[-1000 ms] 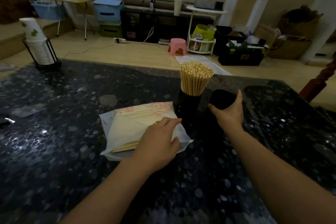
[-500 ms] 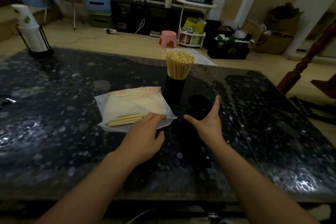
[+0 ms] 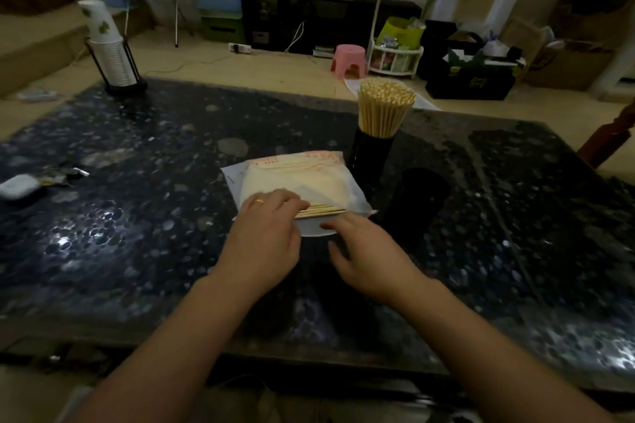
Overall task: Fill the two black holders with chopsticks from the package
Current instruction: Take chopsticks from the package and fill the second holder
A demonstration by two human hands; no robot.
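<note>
A dark speckled table (image 3: pixel 137 216) fills the view from above. At far left, a rack of paper cups (image 3: pixel 111 55) stands at the back edge, well away from the work.

Near the middle lies the white package (image 3: pixel 302 178), flat, its open end toward the person. A few chopsticks (image 3: pixel 321 211) poke out of that end. The left hand (image 3: pixel 264 237) rests palm down on the package's near corner, fingers lightly curled over the chopstick ends; whether it grips them or only pins the wrapper cannot be told. It probably steadies the package so sticks can be drawn out.

Just beside it, the right hand (image 3: pixel 367 257) hovers near the opening, fingers spread and empty, apparently reaching for the loose sticks.

Right of the package, the full holder (image 3: pixel 371 154) stands upright, packed with chopsticks. Nearer and further right, the second holder (image 3: pixel 421 196) looks empty, set close for filling.
</note>
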